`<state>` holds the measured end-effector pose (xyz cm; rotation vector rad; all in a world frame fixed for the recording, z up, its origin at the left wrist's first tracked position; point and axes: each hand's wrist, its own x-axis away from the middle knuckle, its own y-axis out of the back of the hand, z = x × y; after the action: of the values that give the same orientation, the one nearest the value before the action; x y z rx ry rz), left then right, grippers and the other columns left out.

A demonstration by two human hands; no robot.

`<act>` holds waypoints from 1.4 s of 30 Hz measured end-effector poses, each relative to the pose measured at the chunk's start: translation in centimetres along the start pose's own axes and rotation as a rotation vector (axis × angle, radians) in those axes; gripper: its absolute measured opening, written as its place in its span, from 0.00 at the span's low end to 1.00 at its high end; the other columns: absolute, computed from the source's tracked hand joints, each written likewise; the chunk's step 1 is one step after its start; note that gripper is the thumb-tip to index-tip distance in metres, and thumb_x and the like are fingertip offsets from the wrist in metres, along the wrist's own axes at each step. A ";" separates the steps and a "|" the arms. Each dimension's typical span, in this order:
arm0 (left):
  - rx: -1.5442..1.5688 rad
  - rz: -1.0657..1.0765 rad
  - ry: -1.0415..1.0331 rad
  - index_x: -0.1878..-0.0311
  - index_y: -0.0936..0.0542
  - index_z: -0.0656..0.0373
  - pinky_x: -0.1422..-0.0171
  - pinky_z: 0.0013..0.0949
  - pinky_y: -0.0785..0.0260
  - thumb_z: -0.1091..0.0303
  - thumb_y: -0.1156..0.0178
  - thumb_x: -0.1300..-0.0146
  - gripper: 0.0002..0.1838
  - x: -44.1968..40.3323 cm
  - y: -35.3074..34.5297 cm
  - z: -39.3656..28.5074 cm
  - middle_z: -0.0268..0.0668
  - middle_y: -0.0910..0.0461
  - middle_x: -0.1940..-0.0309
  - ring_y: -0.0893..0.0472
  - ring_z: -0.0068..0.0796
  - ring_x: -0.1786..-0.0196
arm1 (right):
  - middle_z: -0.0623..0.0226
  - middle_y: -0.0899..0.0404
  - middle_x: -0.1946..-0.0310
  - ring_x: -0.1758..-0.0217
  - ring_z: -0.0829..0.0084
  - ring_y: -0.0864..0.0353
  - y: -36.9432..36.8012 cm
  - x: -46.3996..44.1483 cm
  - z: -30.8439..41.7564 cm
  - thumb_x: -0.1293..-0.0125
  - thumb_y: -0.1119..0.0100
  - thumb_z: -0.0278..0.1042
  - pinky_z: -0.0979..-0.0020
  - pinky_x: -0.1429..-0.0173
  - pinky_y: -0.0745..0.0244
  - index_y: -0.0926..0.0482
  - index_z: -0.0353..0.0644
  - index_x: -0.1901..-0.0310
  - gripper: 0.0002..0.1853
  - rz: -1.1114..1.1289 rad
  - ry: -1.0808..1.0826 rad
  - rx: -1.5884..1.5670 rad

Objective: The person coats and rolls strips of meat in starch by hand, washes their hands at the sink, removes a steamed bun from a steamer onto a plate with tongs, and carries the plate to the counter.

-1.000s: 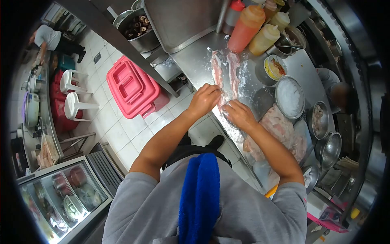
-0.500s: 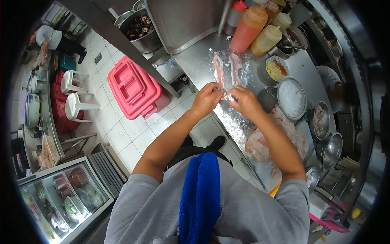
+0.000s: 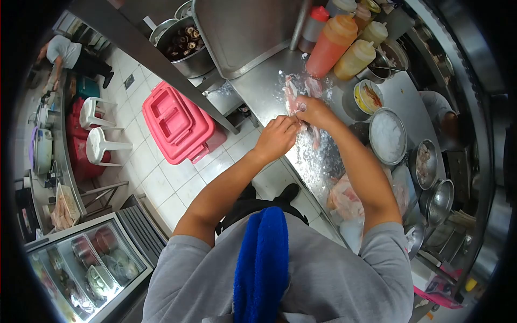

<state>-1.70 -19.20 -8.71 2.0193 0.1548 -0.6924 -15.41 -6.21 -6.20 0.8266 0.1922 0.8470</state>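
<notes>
Two thin strips of raw, fatty meat lie on the white-dusted steel counter [image 3: 312, 161]. My right hand [image 3: 316, 113] is closed over the left meat strip [image 3: 291, 89], its fingertips pinched together at the strip's near part. Just nearer my body, my left hand [image 3: 279, 135] has curled fingers at that strip's near end. The right meat strip [image 3: 313, 86] runs beneath my right hand, and its near end shows below the wrist. What exactly lies between my fingertips is partly hidden.
Sauce bottles [image 3: 331, 46] stand at the counter's far side. A bowl of white powder [image 3: 388, 135], a bowl of meat pieces [image 3: 425, 164] and bagged raw meat [image 3: 344, 196] are to the right. A pink lidded bin [image 3: 180, 124] stands on the floor at left; a person [image 3: 64, 51] bends farther off.
My right hand has moved up and left, from the strips' near ends onto the left strip. My left hand has shifted slightly nearer my body.
</notes>
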 end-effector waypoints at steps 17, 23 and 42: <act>0.196 -0.087 0.092 0.55 0.26 0.61 0.52 0.39 0.32 0.79 0.39 0.56 0.20 0.4 -0.8 -0.6 0.40 0.23 0.58 0.26 0.41 0.55 | 0.60 0.28 0.53 0.49 0.56 0.27 -2.3 8.7 1.2 0.55 0.34 0.23 0.62 0.46 0.29 0.27 0.44 0.54 0.23 -0.277 0.400 0.238; 0.287 -0.034 0.135 0.56 0.26 0.62 0.52 0.40 0.32 0.79 0.40 0.53 0.18 0.5 -0.1 -0.9 0.42 0.24 0.60 0.26 0.43 0.56 | 0.60 0.28 0.53 0.50 0.55 0.26 -3.6 9.1 0.6 0.55 0.34 0.22 0.61 0.48 0.28 0.27 0.44 0.54 0.23 -0.350 0.426 0.219; 0.646 0.075 0.594 0.54 0.22 0.62 0.62 0.28 0.30 0.72 0.38 0.46 0.15 1.7 0.7 -1.6 0.40 0.26 0.68 0.24 0.28 0.68 | 0.63 0.26 0.58 0.54 0.59 0.26 -3.6 9.7 1.3 0.56 0.34 0.24 0.63 0.50 0.28 0.25 0.45 0.51 0.25 -0.335 0.458 0.248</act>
<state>0.65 -18.48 -8.48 2.7961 0.2176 -0.0607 -6.19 -1.21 -6.38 0.7909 0.8311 0.6907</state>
